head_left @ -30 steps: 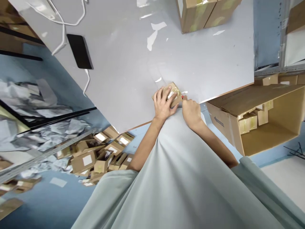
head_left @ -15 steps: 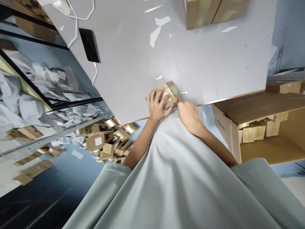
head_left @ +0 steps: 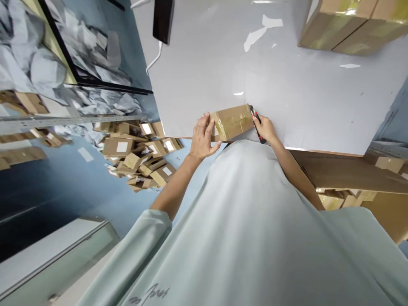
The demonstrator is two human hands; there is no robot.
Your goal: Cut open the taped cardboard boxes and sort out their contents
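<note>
A small cardboard box (head_left: 234, 121) with shiny clear tape lies at the near edge of the white table (head_left: 204, 80). My left hand (head_left: 202, 138) holds its left end, with the fingers over the end and the thumb stretched out along the near side. At the opposite end, my right hand (head_left: 266, 129) is closed around a red and black box cutter (head_left: 257, 123), which points away from me beside the box's right end. Whether the blade touches the cardboard I cannot tell.
Two taped cartons (head_left: 344, 25) stand at the table's back right. A phone (head_left: 162, 21) on a white cable lies back left, with scraps of paper (head_left: 255, 38) nearby. Several small boxes (head_left: 140, 157) are heaped on the floor at left. A large open carton (head_left: 353, 174) sits below right.
The small box has turned so that its long taped side shows. My left hand has shifted from its top to its left end. My right hand and box cutter have moved right, and the view has swung.
</note>
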